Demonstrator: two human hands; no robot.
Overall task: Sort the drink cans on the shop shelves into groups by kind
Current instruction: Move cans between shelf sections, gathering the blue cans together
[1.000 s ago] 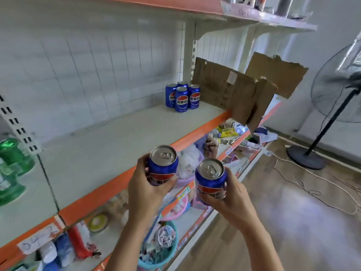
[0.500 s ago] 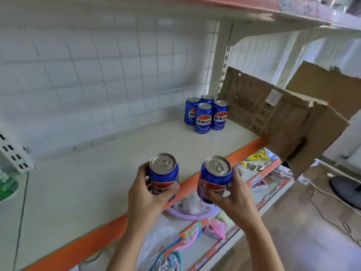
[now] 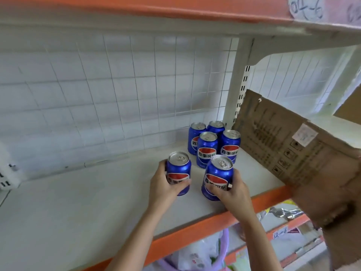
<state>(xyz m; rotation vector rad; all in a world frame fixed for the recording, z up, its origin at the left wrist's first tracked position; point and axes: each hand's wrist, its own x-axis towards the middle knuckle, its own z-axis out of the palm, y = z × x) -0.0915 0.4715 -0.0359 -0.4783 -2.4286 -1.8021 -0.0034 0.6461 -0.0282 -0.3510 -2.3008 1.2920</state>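
Head view, left hand: the left hand (image 3: 163,187) has its fingers and thumb curled round a blue can (image 3: 178,172), thumb lying across the red and white logo on the front, fingers wrapped behind.
Head view, left can: upright, silver top with pull tab showing, low over the white shelf (image 3: 78,202); whether its base touches the board cannot be told. It is just in front and to the left of the standing group.
Head view, right hand: the right hand (image 3: 231,191) grips a second blue can (image 3: 217,178) from its lower right side, thumb across the front label, fingers round the back.
Head view, right can: leaning slightly, top tipped away toward the back, close above the shelf near the orange front edge (image 3: 205,227); contact with the board is unclear. It is just in front of the group and near the left can, with a gap between them.
Head view, standing group: four matching blue cans (image 3: 207,148) stand upright and packed together at the back of the shelf, near the white grid back panel (image 3: 117,94) and the slotted upright post (image 3: 237,90).
Head view, cardboard: a torn brown cardboard sheet (image 3: 289,145) stands to the right of the group, close to the rightmost can.
Head view, above: the orange-edged upper shelf (image 3: 156,8) carries a handwritten label.
Head view, below: lower shelves hold a lilac ring-shaped item (image 3: 226,239) and mixed packets, too blurred to name.
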